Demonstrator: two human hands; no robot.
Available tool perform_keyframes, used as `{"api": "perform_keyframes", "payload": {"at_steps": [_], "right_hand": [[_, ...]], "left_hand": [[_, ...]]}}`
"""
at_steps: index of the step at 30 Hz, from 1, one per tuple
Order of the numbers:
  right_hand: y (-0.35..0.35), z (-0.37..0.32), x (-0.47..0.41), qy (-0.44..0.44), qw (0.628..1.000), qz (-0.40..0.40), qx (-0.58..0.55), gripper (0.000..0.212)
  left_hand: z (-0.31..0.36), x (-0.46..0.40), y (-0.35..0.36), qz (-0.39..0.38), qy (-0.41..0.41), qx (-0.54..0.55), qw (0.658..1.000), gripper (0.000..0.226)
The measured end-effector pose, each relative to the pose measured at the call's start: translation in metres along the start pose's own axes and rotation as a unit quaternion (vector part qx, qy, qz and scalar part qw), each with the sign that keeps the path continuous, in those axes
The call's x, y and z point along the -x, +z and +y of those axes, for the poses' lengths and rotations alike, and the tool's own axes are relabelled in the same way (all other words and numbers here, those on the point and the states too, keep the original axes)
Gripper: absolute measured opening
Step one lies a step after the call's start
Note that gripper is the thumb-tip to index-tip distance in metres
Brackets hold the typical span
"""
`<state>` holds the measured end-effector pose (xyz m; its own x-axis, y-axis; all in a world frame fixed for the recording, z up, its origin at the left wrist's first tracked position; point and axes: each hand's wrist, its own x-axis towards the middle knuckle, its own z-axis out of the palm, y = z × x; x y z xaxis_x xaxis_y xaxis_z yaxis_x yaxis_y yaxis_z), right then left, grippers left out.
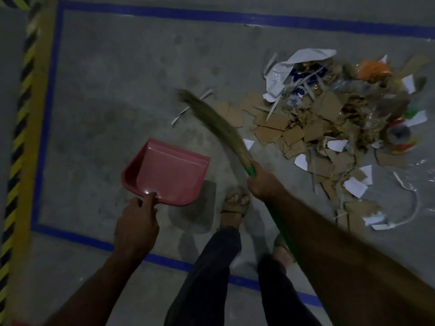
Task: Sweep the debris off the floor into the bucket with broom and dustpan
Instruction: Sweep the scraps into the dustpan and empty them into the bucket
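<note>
Right hand (263,182), centre frame, grips the broom (219,125) at its green neck. Left hand (136,222) holds the pink dustpan (169,170), lower centre-left. Debris (329,128) lies at right.

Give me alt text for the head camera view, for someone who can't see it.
Seen from above, a person's right hand grips a grass broom beside a debris pile of cardboard, paper and plastic. The left hand holds an empty pink dustpan above the concrete floor, inside blue tape lines.

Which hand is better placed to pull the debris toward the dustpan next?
Right hand: it grips the broom beside the debris. Left hand holds the dustpan.
</note>
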<state>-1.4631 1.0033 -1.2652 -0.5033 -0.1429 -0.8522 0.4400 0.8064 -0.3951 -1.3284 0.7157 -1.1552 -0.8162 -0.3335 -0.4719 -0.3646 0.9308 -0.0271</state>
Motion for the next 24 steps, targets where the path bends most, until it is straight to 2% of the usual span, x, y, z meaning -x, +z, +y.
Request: {"api": "perform_keyframes", "payload": {"at_steps": [5,9,11,14,17,19,24], "right_hand": [[-0.036,0.093,0.092,0.09,0.992,0.07,-0.05,0.06],[-0.056,0.139,0.165,0.048,0.989,0.138,-0.009,0.062],[-0.052,0.152,0.191,0.031,0.992,0.124,0.009,0.063],[-0.036,0.156,0.212,0.029,0.997,0.065,0.043,0.064],[-0.026,0.148,0.208,0.019,0.996,0.024,0.083,0.064],[-0.024,0.148,0.19,0.029,0.995,0.023,0.093,0.063],[-0.034,0.158,0.17,0.102,0.99,0.084,-0.039,0.061]], "left_hand": [[0.011,-0.006,-0.017,-0.003,0.048,0.033,0.998,0.042],[0.031,-0.005,-0.027,-0.006,0.071,0.046,0.996,0.044],[0.043,-0.005,-0.031,-0.016,0.092,0.048,0.994,0.045],[0.056,-0.003,-0.032,-0.014,0.117,0.046,0.992,0.046],[0.067,-0.001,-0.032,-0.015,0.124,0.036,0.992,0.045],[0.074,-0.001,-0.034,-0.014,0.137,0.032,0.99,0.045],[0.093,0.003,-0.044,-0.017,0.192,0.025,0.981,0.047]]}}
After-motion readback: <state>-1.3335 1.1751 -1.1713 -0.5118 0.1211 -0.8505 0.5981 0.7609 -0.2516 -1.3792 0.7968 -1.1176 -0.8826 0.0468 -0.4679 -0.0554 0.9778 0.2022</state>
